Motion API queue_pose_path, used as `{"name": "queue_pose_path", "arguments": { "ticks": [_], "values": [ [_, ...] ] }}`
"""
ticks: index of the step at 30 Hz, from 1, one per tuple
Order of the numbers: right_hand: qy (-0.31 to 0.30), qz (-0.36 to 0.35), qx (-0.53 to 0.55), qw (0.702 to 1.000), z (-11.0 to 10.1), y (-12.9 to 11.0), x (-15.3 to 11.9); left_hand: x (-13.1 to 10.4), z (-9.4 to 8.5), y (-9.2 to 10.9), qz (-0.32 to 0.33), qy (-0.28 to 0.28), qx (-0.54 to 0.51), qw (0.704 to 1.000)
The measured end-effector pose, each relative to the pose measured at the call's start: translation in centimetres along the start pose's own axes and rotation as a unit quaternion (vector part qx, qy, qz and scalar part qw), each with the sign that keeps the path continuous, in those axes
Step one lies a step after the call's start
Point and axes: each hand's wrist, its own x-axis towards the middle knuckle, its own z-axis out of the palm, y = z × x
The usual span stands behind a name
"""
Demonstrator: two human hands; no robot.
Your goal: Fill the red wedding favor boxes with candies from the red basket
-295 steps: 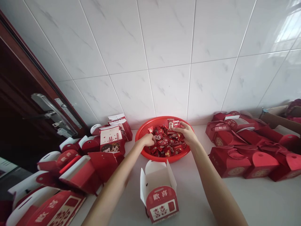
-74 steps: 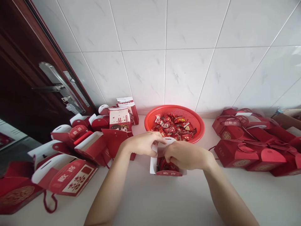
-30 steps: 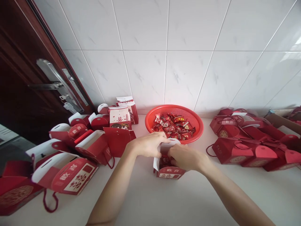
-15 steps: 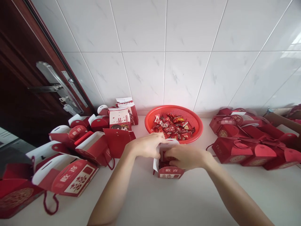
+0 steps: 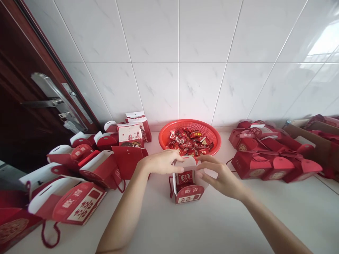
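Both hands fold the box's top flaps shut

The right hand [image 5: 224,174] has lifted off the sweets; now both hands' fingers pinch flaps of the box [image 5: 186,183], which stands on the worktop [image 5: 212,225] at 6 o'clock from the basket [image 5: 189,127]. The left hand [image 5: 159,163] holds the near-left flap.

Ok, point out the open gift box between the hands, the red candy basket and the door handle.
open gift box [image 5: 186,194]: head view, red front panel.
red candy basket [image 5: 215,135]: head view, right rim.
door handle [image 5: 39,103]: head view, lever bar.

Matt card box [image 5: 186,192], seemingly plastic basket [image 5: 169,129]
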Motion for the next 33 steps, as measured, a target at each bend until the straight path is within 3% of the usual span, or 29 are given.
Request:
{"name": "queue_pose_path", "arguments": {
  "ticks": [10,16,20,22,27,33],
  "values": [
    [-0.006,0.001,0.063,0.998,3.0,-0.8,-3.1,-0.4,1.4,-1.0,0.034,0.072,-0.051,0.996],
    [0.005,-0.036,0.138,0.99,3.5,-1.9,-3.6,-1.1,4.7,-1.1,0.024,0.197,-0.082,0.977],
    [0.031,-0.019,0.18,0.983,3.9,-1.3,-4.2,-1.4,7.0,-1.4,0.01,0.279,-0.158,0.947],
    [0.051,-0.012,0.193,0.98,4.2,-0.9,-4.5,-1.5,7.6,-1.8,0.035,0.283,-0.212,0.935],
    [0.06,-0.002,0.191,0.98,4.8,-0.4,-5.0,-1.4,8.4,-3.6,0.135,0.22,-0.301,0.918],
    [0.051,0.01,0.18,0.982,4.9,-0.4,-5.2,-0.8,10.4,-3.2,0.101,0.258,-0.307,0.911]
  ]
}}
